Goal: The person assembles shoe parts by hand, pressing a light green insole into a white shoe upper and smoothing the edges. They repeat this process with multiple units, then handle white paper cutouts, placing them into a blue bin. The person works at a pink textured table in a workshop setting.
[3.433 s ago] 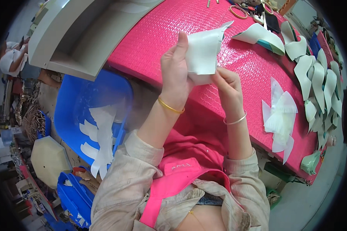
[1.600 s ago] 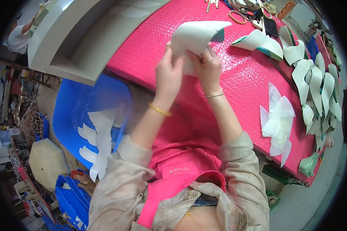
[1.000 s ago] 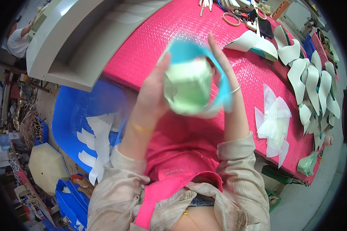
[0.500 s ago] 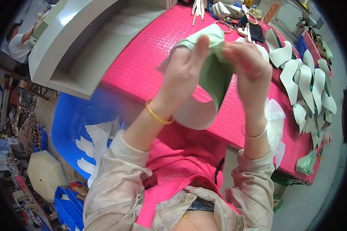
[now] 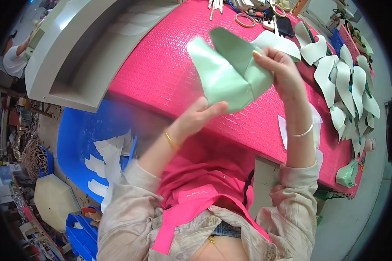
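Note:
Both my hands hold up a mint-green shoe upper piece (image 5: 224, 80), glossy outside, with a seam toward its right part. My left hand (image 5: 199, 116) grips its lower left edge, thumb on the glossy face and fingers behind. My right hand (image 5: 279, 69) pinches its upper right edge between thumb and fingers. Behind the piece, near my right hand, a white curved piece (image 5: 279, 45) lies on the pink table cover (image 5: 161, 56). White pieces (image 5: 316, 126) lie partly hidden behind my right forearm.
At the right, several pale curved pieces (image 5: 344, 82) lie overlapped, with a stack of green pieces (image 5: 347, 174) nearer. A grey machine housing (image 5: 69, 52) stands left. Below it, a blue bin (image 5: 78, 135) holds white pieces. Scissors (image 5: 274, 24) and tape rings (image 5: 245, 20) lie at the back.
The green piece has been turned and opened out, its glossy face now showing. My left hand has moved down to its lower edge; my right hand stays on the right side.

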The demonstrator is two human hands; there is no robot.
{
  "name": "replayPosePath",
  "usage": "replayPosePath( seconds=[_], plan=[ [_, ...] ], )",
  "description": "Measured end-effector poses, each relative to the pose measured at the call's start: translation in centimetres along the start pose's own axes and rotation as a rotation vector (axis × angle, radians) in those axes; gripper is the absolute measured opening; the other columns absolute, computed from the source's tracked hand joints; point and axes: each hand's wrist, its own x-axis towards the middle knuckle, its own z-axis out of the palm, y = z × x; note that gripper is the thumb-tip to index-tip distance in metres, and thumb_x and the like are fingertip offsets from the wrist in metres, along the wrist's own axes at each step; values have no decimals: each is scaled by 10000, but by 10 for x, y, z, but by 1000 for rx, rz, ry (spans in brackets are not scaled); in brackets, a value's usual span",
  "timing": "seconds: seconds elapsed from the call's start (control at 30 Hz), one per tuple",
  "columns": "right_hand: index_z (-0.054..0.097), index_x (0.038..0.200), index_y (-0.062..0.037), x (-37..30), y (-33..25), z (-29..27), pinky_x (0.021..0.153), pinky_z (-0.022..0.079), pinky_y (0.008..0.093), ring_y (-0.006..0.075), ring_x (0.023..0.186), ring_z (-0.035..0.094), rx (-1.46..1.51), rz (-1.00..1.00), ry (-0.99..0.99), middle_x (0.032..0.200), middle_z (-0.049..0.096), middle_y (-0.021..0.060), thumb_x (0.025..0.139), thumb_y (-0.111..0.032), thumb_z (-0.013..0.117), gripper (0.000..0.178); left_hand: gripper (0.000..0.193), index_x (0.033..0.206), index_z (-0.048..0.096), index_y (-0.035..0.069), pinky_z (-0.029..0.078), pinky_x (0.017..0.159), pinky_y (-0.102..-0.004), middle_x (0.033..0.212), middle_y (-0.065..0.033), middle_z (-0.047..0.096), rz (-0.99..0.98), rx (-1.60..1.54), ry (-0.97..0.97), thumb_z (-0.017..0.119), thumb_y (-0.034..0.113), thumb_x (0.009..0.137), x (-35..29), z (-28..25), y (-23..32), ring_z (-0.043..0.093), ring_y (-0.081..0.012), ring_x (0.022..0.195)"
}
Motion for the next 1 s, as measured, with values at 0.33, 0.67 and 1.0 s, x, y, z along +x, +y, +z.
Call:
replayPosePath(
  seconds=[0.33,0.67,1.0],
  plan=[
    [557,634,-25,16,3,24,434,345,195,35,484,454,-292,-179,172,569,537,-12,766,-234,664,270,399,1241,416,27,263,1032,-334,1249,-54,470,51,-615,155,493,208,894,-10,25,-28,410,-162,1175],
    [613,743,9,-7,-26,9,597,422,308,131,641,505,-1321,-207,-802,676,539,50,681,-43,666,97,487,1270,407,0,411,922,-347,1261,-155,452,-469,265,-19,581,38,816,-122,16,-33,462,-214,1136],
    [482,1040,-20,-35,42,22,769,449,340,239,908,539,-1390,-248,-490,940,501,134,724,-133,623,364,250,884,616,28,418,807,-342,813,-106,611,28,1020,140,667,38,639,5,-36,-31,595,-256,826]
  ],
)
